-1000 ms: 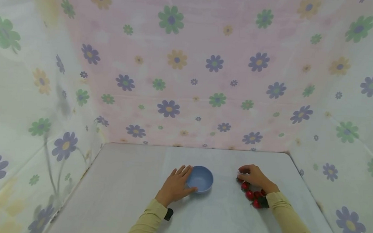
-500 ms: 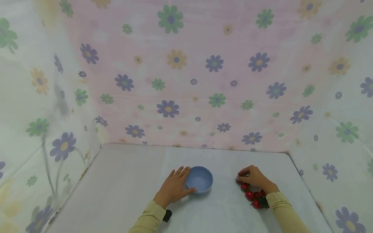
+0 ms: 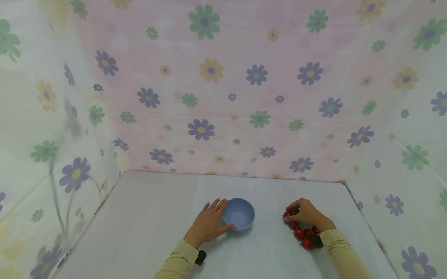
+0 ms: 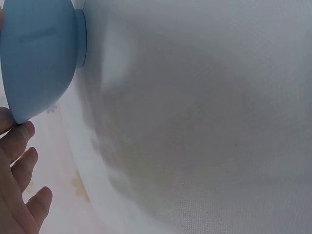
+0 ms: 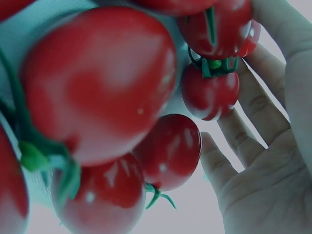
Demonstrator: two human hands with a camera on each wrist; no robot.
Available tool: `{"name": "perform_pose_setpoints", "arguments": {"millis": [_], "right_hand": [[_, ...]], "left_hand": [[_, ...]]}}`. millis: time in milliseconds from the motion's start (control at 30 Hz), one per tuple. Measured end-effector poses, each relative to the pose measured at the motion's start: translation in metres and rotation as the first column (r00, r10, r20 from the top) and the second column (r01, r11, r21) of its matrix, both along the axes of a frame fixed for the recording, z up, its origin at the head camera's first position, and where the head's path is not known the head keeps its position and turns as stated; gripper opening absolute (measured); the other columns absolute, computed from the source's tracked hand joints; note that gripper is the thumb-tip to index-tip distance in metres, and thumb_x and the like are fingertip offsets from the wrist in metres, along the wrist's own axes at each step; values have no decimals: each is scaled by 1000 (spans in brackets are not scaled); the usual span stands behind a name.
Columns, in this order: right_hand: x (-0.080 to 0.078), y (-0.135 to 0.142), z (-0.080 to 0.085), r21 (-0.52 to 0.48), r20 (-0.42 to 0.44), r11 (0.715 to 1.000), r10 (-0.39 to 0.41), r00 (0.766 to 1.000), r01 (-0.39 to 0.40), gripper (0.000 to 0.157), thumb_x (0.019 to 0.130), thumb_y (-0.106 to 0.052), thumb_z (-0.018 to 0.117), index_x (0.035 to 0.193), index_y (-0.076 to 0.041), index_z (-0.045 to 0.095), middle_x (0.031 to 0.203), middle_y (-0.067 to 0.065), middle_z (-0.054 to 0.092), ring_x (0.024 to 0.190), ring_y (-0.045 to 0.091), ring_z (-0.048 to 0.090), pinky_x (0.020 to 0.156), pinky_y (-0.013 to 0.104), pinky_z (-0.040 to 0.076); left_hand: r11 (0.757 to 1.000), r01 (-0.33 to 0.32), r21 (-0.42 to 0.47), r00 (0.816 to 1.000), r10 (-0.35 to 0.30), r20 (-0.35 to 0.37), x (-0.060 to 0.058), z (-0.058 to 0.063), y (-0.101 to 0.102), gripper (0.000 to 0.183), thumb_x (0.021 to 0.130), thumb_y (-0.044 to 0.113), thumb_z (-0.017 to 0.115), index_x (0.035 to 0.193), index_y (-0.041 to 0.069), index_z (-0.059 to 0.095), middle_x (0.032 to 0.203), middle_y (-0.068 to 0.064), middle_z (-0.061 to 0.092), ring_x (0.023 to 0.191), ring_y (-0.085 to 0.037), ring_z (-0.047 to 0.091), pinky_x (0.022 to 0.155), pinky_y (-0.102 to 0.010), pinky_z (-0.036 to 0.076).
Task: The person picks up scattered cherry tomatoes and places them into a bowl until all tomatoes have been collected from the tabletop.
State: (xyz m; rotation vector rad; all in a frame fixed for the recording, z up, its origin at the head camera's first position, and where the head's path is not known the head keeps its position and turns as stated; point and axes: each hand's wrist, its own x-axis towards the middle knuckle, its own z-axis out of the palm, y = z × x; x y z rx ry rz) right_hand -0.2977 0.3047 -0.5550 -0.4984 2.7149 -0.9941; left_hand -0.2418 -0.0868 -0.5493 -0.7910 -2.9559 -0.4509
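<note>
A light blue bowl (image 3: 239,215) stands upright on the table. My left hand (image 3: 206,224) lies at its left side with the fingers spread fairly straight, fingertips along the rim and thumb at the near edge. In the left wrist view, the bowl (image 4: 36,53) shows its outer wall and foot, with fingertips at the rim. To the right, my right hand (image 3: 307,213) pinches a small red cherry tomato (image 3: 287,216) between thumb and fingers. Several more cherry tomatoes (image 3: 299,233) with green calyxes lie under the palm and wrist. Close up, a large-looking tomato (image 5: 100,83) partly blocks the right wrist view.
The white table (image 3: 149,219) reaches back to a pink flowered cloth wall (image 3: 224,114). Pale flowered cloth also hangs at the left and right sides. A black wrist strap (image 3: 201,257) shows below the left hand.
The tomato at the right fingertips shows more plainly between thumb and fingers now. The right hand has shifted only slightly. Left hand and bowl stay in place.
</note>
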Motion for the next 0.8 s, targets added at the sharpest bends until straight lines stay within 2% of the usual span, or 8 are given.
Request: {"name": "perform_pose_setpoints", "arguments": {"millis": [433,667,800], "right_hand": [[-2,1,-5,-100,15,995,2,1000,-1,40,83,-21,87,112,3,75,107,13,76,90,19,69,76,30,60],[-1,-1,-6,-117,-38,993,-16,999,12,38,83,-23,86,111,1,76,107,12,75,98,25,69,84,38,60],[-2,-2,-8,-144,-66,989,-22,998,12,37,83,-23,86,111,-1,76,106,10,76,101,26,69,91,48,58]], "left_hand": [[1000,1,-5,1000,-1,-3,-3,-1,1,91,94,66,58,157,4,37,161,-12,41,150,-33,36,120,-56,33],[1000,3,-8,1000,-3,-6,-2,-3,1,92,94,67,57,157,4,37,160,-12,41,149,-33,36,120,-56,34],[1000,3,-11,1000,-3,-1,-2,-4,1,93,94,68,57,157,3,36,161,-12,41,150,-33,36,120,-57,33]]}}
